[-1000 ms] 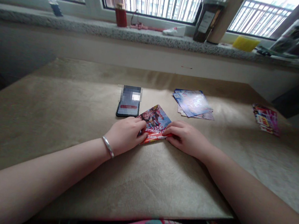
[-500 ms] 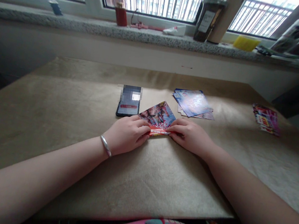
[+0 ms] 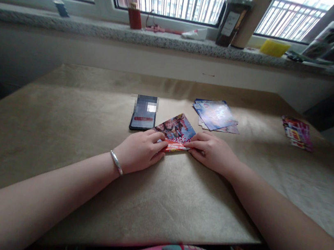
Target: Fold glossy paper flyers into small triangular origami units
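Note:
A colourful printed sheet of paper (image 3: pixel 179 129) lies in front of me, its near edge folded over into an orange-red strip. My left hand (image 3: pixel 142 146) is closed on the left end of that fold, fingers pressing it down. At the other end, my right hand (image 3: pixel 211 150) pinches the folded edge between thumb and fingers. Both hands rest on the table, and parts of the sheet's side corners are hidden beneath them. A phone (image 3: pixel 143 113) lies just beyond my left hand.
Beyond my right hand is a stack of printed sheets (image 3: pixel 215 114). Farther right lies a small pile of folded colourful papers (image 3: pixel 298 133) on the table (image 3: pixel 62 118). A red container (image 3: pixel 135 18), a dark jar (image 3: pixel 231 24) and a yellow object (image 3: pixel 274 48) stand on the windowsill.
My left hand has slid slightly left along the folded edge, and the sheet has shifted a little with it. My right hand stays nearly still at its end.

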The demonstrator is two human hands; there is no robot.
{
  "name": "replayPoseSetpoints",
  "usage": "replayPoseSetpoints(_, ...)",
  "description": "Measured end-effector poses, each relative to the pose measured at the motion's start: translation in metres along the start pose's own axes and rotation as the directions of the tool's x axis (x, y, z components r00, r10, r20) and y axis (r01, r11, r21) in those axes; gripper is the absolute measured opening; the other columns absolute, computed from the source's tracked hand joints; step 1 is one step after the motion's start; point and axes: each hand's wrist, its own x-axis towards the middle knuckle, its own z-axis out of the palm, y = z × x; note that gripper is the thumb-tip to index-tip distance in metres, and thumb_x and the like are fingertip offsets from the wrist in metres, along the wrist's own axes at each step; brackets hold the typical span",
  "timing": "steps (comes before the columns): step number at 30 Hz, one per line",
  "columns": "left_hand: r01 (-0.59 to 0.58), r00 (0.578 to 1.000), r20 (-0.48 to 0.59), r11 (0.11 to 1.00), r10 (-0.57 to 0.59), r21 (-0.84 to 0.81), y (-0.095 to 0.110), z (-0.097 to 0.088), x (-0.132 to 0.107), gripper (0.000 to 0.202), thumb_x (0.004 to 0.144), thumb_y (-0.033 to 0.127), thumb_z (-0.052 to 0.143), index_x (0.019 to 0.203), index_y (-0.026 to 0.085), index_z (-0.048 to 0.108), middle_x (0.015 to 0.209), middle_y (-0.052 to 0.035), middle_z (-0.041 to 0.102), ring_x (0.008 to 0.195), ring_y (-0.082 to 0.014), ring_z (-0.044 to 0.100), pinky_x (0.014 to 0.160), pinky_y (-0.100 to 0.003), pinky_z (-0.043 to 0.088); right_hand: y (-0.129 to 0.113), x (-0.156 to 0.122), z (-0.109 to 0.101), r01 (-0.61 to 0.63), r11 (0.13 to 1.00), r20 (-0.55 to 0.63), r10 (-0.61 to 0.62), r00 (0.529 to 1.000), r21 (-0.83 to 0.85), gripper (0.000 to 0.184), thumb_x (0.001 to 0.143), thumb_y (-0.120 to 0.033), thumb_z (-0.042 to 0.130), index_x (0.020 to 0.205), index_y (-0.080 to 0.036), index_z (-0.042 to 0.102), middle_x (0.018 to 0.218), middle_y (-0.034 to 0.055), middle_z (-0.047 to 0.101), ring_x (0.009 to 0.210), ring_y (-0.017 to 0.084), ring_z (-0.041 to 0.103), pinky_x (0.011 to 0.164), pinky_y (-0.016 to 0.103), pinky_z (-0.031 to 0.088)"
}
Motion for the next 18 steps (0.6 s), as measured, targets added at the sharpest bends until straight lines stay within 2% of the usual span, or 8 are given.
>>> replayPoseSetpoints(4,-0.050,0.999,0.022,0.996,0.048,0.079,0.0029,-0.0043,0.0002,0.030,0.093,0.030,0.041,0.099,0.015,0.066,0.090,-0.0078,0.066,0.085,-0.0218,0.060,0.069,-0.034,0.052,-0.0001,0.0006,0.0006,0.008,1.000,-0.013,-0.008,1.000,-0.002,0.021,0.086,-0.024,0.054,0.095,-0.023,0.073,0.091,0.0054,0.068,0.082,0.017,0.060,0.073,0.029,0.047)
replayPoseSetpoints(10,-0.025,1.000,-0.004,0.999,0.025,0.033,0.0026,-0.0028,0.0008,0.026,0.091,0.028,0.046,0.106,0.015,0.064,0.105,-0.0093,0.064,0.093,-0.0212,0.059,0.077,-0.034,0.052,-0.0014,-0.0001,0.0011,-0.027,0.998,0.007,0.027,1.000,-0.058,0.019,0.086,-0.026,0.055,0.095,-0.023,0.072,0.093,0.0046,0.069,0.086,0.018,0.061,0.073,0.029,0.046)
replayPoseSetpoints(18,-0.010,1.000,0.011,1.000,0.010,0.006,0.0009,0.0017,0.0023,0.028,0.091,0.028,0.045,0.105,0.013,0.064,0.098,-0.0106,0.065,0.091,-0.0216,0.058,0.081,-0.037,0.051,-0.0036,-0.0012,0.0005,-0.041,0.995,0.002,0.041,0.999,-0.092,0.018,0.086,-0.029,0.056,0.090,-0.024,0.072,0.089,0.0046,0.068,0.084,0.018,0.060,0.069,0.028,0.045)
